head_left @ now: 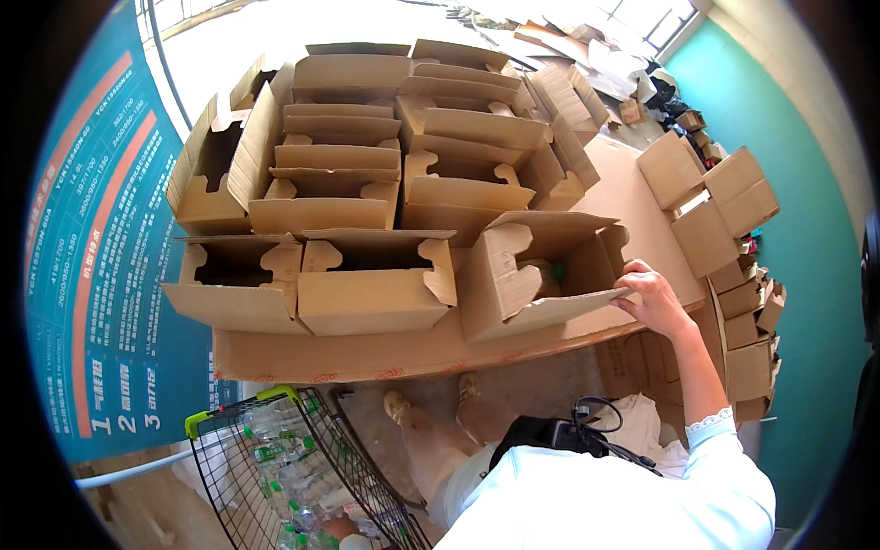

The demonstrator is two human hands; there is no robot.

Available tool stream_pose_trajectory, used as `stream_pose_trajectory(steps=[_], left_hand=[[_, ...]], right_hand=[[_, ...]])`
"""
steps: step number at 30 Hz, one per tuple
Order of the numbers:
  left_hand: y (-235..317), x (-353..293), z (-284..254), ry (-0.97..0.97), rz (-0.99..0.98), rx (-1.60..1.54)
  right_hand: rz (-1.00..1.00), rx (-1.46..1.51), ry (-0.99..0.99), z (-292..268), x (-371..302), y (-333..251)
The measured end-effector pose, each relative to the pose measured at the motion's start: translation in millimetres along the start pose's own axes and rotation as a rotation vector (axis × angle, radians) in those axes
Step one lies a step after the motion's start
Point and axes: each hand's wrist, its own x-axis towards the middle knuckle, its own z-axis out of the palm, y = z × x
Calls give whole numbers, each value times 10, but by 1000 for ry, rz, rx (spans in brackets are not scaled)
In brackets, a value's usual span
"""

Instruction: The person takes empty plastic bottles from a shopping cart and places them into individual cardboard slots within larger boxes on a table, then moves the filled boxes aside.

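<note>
My right hand [653, 295] pinches the edge of a front flap on an open cardboard box [495, 284] at the table's near edge. Inside that box, a clear bottle with a green cap [559, 272] shows in part. Low in the view, my left hand [339, 527] reaches down into a black wire cart [353, 449] with green corners. Clear plastic bottles [280, 456] with green caps fill much of the cart. The fingers of my left hand are hidden among the bottles and the wire, so its grip does not show.
Several open cardboard boxes [376, 289] stand in rows on a cardboard-covered table [385, 356]. More boxes [710, 220] are piled to the right, beside a green wall [788, 302]. A blue printed banner [101, 257] stands at the left. White cloth or bags [637, 417] lie below the table.
</note>
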Motion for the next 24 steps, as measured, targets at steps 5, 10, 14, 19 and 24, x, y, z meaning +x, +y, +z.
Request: stream_pose_trajectory(steps=[5, 10, 14, 19, 24], left_hand=[[-44, 628, 644, 104, 213, 427], [-83, 962, 1023, 258, 299, 604], [-77, 596, 816, 170, 337, 482], [-339, 10, 381, -60, 377, -32], [-902, -575, -163, -252, 327, -648]], right_hand=[[59, -34, -11, -32, 12, -109], [115, -29, 4, -19, -47, -143], [89, -7, 25, -12, -17, -155], [56, 29, 46, -2, 68, -98], [-19, 18, 70, -2, 138, 13]])
